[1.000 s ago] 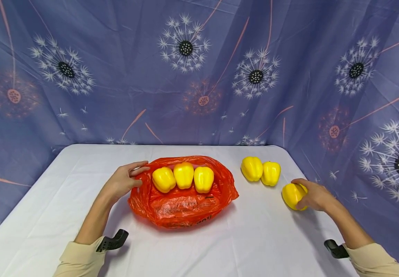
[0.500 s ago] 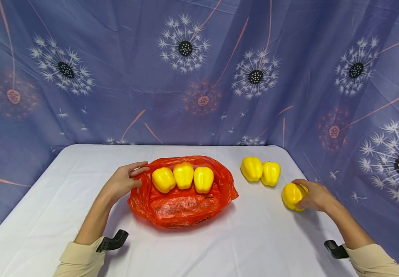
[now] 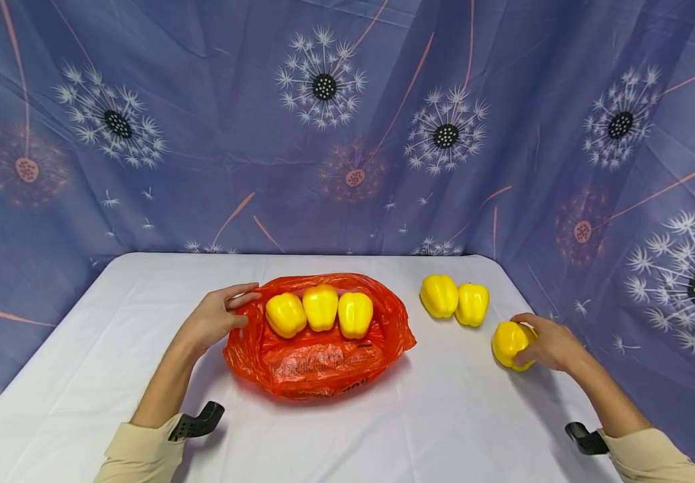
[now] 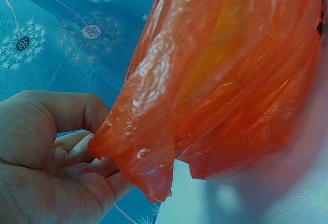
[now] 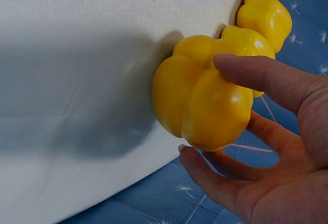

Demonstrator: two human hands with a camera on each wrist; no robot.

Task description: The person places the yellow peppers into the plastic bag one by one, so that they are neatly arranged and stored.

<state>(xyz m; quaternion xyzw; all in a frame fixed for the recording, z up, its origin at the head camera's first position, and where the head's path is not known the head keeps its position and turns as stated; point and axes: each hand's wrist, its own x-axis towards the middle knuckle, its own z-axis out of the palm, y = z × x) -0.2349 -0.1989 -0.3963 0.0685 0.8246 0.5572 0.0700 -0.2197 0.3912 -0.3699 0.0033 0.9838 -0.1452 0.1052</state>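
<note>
A red plastic bag (image 3: 323, 362) lies with its mouth spread wide on the table, and three yellow bell peppers (image 3: 355, 315) sit in a row inside it. At the bag's left side my left hand (image 3: 211, 318) pinches its rim; the left wrist view shows the crinkled red film (image 4: 148, 106) between thumb and fingers. To the right, my right hand (image 3: 549, 345) grips another yellow bell pepper (image 3: 507, 343) from its right side. In the right wrist view the thumb lies across the bell pepper (image 5: 205, 101), with fingertips around its other side.
Two more yellow bell peppers (image 3: 439, 296) stand side by side near the back right of the white-covered table (image 3: 444, 416). A blue curtain (image 3: 233, 168) with dandelion prints hangs behind the table and along its right side.
</note>
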